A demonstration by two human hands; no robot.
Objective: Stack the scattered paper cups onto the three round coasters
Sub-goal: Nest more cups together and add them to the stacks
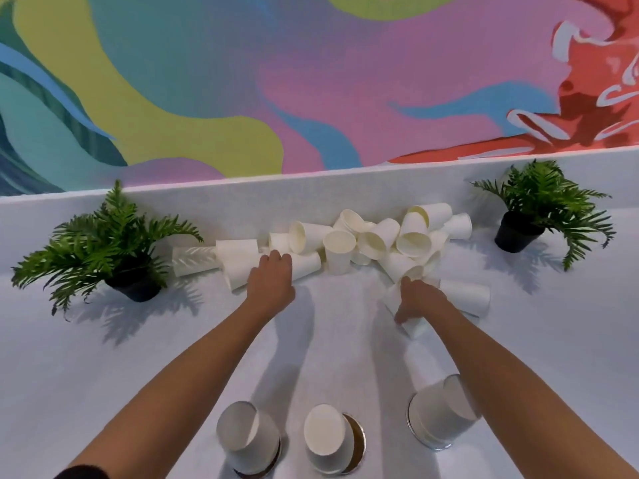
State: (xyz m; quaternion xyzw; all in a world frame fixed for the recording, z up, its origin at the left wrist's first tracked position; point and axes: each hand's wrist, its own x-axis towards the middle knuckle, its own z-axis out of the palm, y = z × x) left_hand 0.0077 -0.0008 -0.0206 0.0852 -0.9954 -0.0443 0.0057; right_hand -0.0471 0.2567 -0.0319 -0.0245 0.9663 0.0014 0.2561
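Note:
Several white paper cups [363, 236] lie in a heap at the back of the white table. My left hand [271, 276] reaches into the heap's left side and closes over a cup lying on its side [306, 266]. My right hand [416, 299] is wrapped around another lying cup [413, 328] just in front of the heap. Near me stand three upside-down cup stacks, one on each round coaster: the left stack [247, 439], the middle stack [326, 439] on a gold-rimmed coaster [358, 440], and the right stack [441, 414].
Two potted ferns flank the heap, one at the left [103, 243] and one at the right [543, 209]. A low white ledge [242, 195] backs the table, with a colourful mural above. One cup [466, 297] lies to the right of my right hand.

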